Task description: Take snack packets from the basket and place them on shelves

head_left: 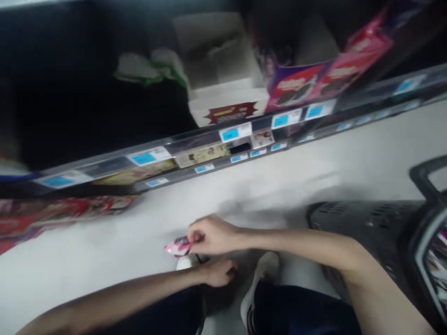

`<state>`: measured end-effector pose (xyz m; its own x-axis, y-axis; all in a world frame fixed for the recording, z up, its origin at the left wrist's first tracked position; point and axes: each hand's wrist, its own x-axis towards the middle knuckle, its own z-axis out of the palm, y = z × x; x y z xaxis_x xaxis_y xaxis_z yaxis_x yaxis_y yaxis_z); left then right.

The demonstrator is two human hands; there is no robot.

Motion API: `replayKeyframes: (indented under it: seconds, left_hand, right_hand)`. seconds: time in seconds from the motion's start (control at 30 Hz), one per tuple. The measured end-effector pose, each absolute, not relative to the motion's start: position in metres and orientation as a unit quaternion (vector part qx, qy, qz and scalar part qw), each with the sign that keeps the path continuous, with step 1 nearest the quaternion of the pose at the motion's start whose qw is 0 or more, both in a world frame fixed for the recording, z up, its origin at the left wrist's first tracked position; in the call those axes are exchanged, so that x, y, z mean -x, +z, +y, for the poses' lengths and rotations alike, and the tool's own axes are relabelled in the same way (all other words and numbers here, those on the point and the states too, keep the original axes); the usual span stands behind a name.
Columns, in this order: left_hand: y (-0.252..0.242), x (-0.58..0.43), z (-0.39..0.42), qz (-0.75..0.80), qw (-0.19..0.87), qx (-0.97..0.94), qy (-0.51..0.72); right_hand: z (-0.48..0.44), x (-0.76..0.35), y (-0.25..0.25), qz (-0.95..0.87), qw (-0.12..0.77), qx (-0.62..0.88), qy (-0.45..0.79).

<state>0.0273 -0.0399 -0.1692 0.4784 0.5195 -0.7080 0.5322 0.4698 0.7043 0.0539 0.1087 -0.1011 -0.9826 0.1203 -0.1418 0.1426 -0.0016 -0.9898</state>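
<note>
Because the pink packet (177, 247) looks light and crushable, its end suits the right hand's (213, 235) pinching fingers, while the left hand's (219, 272) curl inward.

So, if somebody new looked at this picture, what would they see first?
Probably the small pink-and-white packet in the grip of the right hand, low and near the middle. Next might come the open white box on the shelf, with pink and purple bags to its right. The dark basket toward the right edge could catch the eye too.
</note>
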Motion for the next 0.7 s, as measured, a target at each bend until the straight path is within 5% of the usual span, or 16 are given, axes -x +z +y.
replayKeyframes:
  seconds: [0.37, 0.7]
  left_hand:
    - [-0.150, -0.030, -0.076, 0.538, 0.639, -0.550, -0.003]
    - [-0.125, -0.018, -0.040, 0.530, 0.593, -0.603, -0.066]
  right_hand:
    - [0.121, -0.022, -0.144, 0.492, -0.059, -0.242, -0.835]
    - [0.119, -0.034, -0.119, 0.466, -0.079, -0.261, -0.842]
